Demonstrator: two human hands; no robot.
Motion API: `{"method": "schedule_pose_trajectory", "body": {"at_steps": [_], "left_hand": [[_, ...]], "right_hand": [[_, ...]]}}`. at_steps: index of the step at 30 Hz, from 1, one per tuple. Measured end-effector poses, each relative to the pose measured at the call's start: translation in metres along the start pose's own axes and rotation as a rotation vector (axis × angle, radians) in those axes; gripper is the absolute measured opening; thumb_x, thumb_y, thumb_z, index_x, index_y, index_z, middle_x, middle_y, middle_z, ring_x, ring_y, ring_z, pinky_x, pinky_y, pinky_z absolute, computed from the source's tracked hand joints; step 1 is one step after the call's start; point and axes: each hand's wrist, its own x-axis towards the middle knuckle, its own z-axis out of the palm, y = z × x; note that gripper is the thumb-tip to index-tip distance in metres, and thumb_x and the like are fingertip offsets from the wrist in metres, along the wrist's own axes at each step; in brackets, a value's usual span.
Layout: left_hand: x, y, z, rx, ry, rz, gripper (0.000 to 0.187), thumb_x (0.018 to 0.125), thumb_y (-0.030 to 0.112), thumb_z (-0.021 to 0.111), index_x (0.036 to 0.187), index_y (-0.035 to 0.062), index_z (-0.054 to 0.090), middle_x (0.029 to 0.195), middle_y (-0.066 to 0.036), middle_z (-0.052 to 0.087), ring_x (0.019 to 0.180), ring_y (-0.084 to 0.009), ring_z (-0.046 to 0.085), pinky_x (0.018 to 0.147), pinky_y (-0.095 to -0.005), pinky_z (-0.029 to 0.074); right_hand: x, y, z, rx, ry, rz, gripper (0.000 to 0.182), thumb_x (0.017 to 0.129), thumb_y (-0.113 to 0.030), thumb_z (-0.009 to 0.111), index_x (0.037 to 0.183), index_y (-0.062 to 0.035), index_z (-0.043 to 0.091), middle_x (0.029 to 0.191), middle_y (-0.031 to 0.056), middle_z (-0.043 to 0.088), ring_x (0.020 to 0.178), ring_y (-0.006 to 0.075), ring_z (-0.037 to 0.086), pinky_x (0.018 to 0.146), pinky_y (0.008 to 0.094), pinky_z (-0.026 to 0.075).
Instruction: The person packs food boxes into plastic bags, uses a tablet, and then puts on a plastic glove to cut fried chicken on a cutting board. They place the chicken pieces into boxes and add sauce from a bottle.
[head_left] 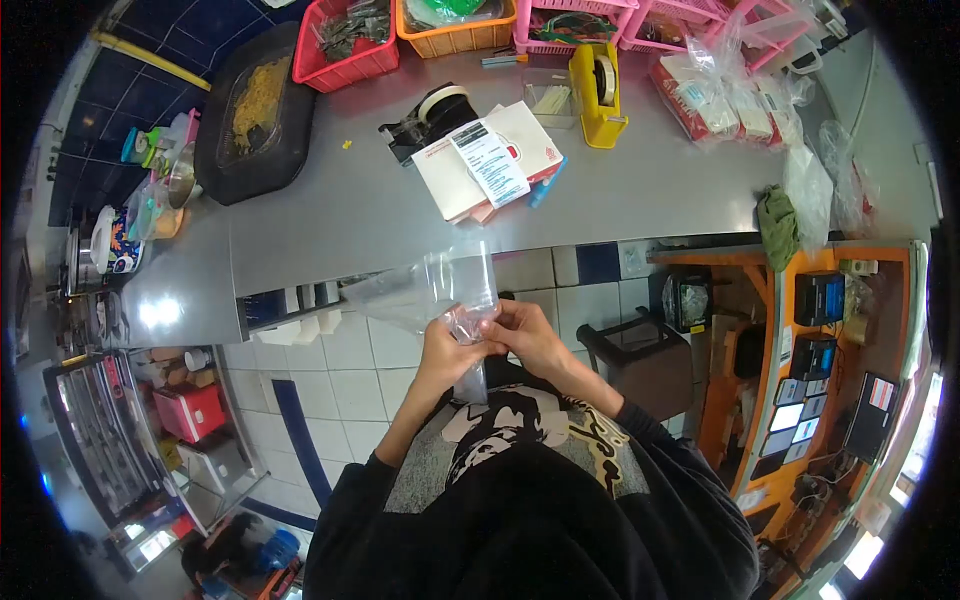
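Observation:
A clear plastic bag point(458, 285) hangs between my two hands in front of my body, just off the counter's front edge. Its upper part spreads toward the counter, and a gathered end shows below my fingers. My left hand point(448, 348) is closed round the bunched plastic. Close beside it, my right hand point(527, 336) pinches the same plastic, thumb and fingers pressed together. On the counter ahead lie a stack of white cards or boxes point(530, 135) with a printed label point(490, 162) on top, and a blue pen point(548, 182) at its right side.
A black tape dispenser point(425, 120) and a yellow tape dispenser point(598, 100) stand on the steel counter point(330, 210). Baskets, including a red basket point(345, 70), line the back. A black tray point(215, 150) sits left; a dark stool point(640, 365) and an orange shelf point(720, 420) are at right.

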Motion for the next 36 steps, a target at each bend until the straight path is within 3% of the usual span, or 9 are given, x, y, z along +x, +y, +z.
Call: {"method": "schedule_pose_trajectory", "body": {"at_steps": [9,12,18,21,24,26,28,33,36], "left_hand": [[-0.015,0.005,-0.066,-0.709,0.0,-0.104,0.019,0.082,0.0,0.056,0.101,0.0017,0.052,0.089,-0.005,0.059,0.084,-0.0108,0.057,0.072,-0.026,0.047],[-0.023,-0.019,-0.114,-0.513,0.087,0.162,0.023,0.079,-0.002,0.055,0.1,0.0024,0.049,0.087,-0.006,0.058,0.084,-0.0126,0.058,0.071,-0.0282,0.048],[-0.005,0.061,-0.042,0.987,0.507,0.646,0.035,0.069,-0.003,0.062,0.101,0.0037,0.05,0.09,-0.012,0.058,0.083,-0.0244,0.059,0.072,-0.0309,0.047],[0.008,0.05,-0.031,0.728,0.384,0.787,0.028,0.072,-0.006,0.062,0.096,0.0028,0.052,0.087,-0.009,0.057,0.081,-0.0161,0.057,0.064,-0.0255,0.047],[0.006,0.04,-0.033,0.429,0.423,0.627,0.032,0.067,-0.005,0.068,0.093,0.0029,0.052,0.083,-0.01,0.057,0.08,-0.0175,0.058,0.068,-0.026,0.046],[0.004,0.052,-0.04,0.36,0.448,0.666,0.033,0.065,-0.002,0.073,0.09,0.0029,0.051,0.081,-0.009,0.056,0.073,-0.0151,0.055,0.065,-0.0246,0.044],[-0.007,0.072,-0.052,0.551,0.231,0.617,0.033,0.064,0.0,0.075,0.086,0.0033,0.051,0.078,-0.007,0.054,0.064,-0.0132,0.051,0.059,-0.0241,0.043],[-0.033,0.076,-0.066,0.618,-0.153,0.171,0.017,0.079,0.01,0.066,0.09,-0.0015,0.059,0.083,-0.01,0.056,0.073,-0.0166,0.055,0.066,-0.0292,0.046],[-0.036,0.072,-0.06,0.294,-0.175,0.319,0.022,0.079,0.013,0.066,0.098,0.0015,0.062,0.092,-0.01,0.056,0.081,-0.017,0.056,0.07,-0.0271,0.046]], "right_hand": [[-0.007,-0.044,-0.021,-0.572,0.127,-0.376,0.01,0.088,-0.01,0.058,0.084,-0.0025,0.054,0.075,0.0005,0.057,0.069,0.0088,0.055,0.064,0.0238,0.047],[-0.005,-0.062,-0.033,-0.187,0.129,-0.407,0.004,0.091,-0.009,0.052,0.09,-0.0046,0.051,0.081,0.0003,0.055,0.074,0.009,0.056,0.065,0.0242,0.048],[0.006,-0.06,0.001,0.252,-0.031,-0.201,0.007,0.091,-0.003,0.048,0.094,-0.0094,0.046,0.078,-0.0019,0.048,0.068,0.0057,0.047,0.061,0.0213,0.042],[0.004,-0.068,0.021,0.264,0.025,-0.098,0.009,0.09,-0.003,0.048,0.094,-0.0098,0.046,0.074,-0.0025,0.047,0.062,0.0051,0.045,0.054,0.0199,0.038],[0.003,-0.07,0.015,0.265,0.041,-0.07,0.01,0.087,-0.004,0.052,0.094,-0.0086,0.046,0.066,-0.0052,0.044,0.055,0.0026,0.039,0.047,0.0183,0.029],[-0.008,-0.075,0.016,-0.524,-0.124,-0.347,0.012,0.086,-0.006,0.056,0.092,-0.0073,0.047,0.065,-0.0071,0.042,0.056,0.0004,0.035,0.048,0.0174,0.024],[-0.013,-0.08,0.013,-0.596,-0.126,-0.359,0.01,0.086,-0.007,0.058,0.086,-0.0044,0.048,0.065,-0.0068,0.042,0.057,0.0002,0.031,0.048,0.0184,0.023],[-0.017,-0.084,0.001,-0.805,-0.017,-0.358,0.016,0.091,-0.009,0.051,0.078,-0.0003,0.053,0.061,-0.0035,0.043,0.056,0.0037,0.034,0.049,0.0207,0.03],[-0.024,-0.094,0.007,-0.691,-0.108,-0.15,0.014,0.093,-0.005,0.044,0.083,-0.0008,0.052,0.066,-0.0006,0.05,0.059,0.0046,0.048,0.054,0.0201,0.04]]}}
